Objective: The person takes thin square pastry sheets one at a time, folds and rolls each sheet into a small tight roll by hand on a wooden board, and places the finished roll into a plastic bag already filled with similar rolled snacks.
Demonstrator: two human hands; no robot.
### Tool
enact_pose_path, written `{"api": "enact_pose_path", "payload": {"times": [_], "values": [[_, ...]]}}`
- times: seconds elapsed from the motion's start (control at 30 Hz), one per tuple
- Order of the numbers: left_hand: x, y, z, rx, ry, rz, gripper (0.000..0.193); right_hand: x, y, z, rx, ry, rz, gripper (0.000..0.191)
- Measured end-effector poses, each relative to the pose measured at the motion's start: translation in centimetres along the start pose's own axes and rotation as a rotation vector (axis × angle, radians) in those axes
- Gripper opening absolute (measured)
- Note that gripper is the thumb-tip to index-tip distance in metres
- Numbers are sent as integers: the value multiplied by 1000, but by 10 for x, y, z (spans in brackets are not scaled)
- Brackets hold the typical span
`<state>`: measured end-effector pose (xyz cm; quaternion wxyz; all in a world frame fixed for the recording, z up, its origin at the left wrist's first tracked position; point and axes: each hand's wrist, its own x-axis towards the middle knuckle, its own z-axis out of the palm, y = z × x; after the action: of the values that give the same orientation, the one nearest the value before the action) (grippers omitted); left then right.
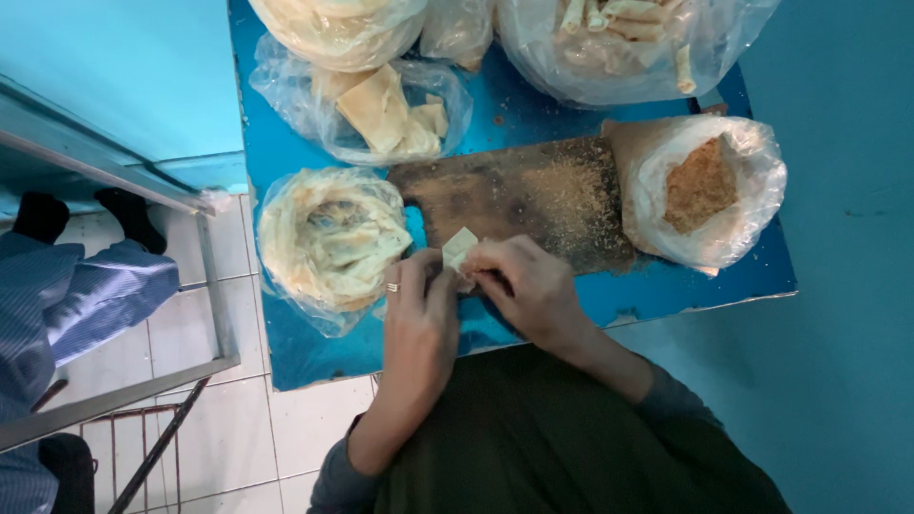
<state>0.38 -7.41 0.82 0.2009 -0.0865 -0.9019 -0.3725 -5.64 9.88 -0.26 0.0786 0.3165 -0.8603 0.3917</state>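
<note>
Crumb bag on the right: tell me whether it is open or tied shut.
Open. The crumb bag has its plastic rolled down around the mouth, and the brown crumbs lie bare to the camera, beside the wooden board.

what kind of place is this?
Probably a small food-prep spot, home or stall kitchen. A blue table holds a worn wooden board, bags of thin dough sheets and crumbs; both hands fold a dough piece.

Worn, matt wooden board (519, 195) was dusted with coarse crumbs. Glossy blue tabletop (305, 333) was seen; thin clear plastic bags (666, 162) at 12 o'clock; pale soft dough wrapper (459, 247) looked matt.
</note>
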Motion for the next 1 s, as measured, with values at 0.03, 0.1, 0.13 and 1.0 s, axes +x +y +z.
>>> {"api": "enact_pose_path", "payload": {"times": [0.03, 0.1, 0.13, 1.0], "values": [[1, 0, -7, 73, -32, 54, 31, 1, -1, -4, -82, -18, -66, 26], [4, -1, -20, 218, -98, 163, 43, 3, -3, -10, -124, -40, -150, 26], [6, -2, -24, 244, -105, 198, 44, 4, -4, -12, -146, -52, -194, 27], [8, -10, -4, 168, -59, 99, 22, 11, -5, -21, -217, -16, -194, 19]]}}
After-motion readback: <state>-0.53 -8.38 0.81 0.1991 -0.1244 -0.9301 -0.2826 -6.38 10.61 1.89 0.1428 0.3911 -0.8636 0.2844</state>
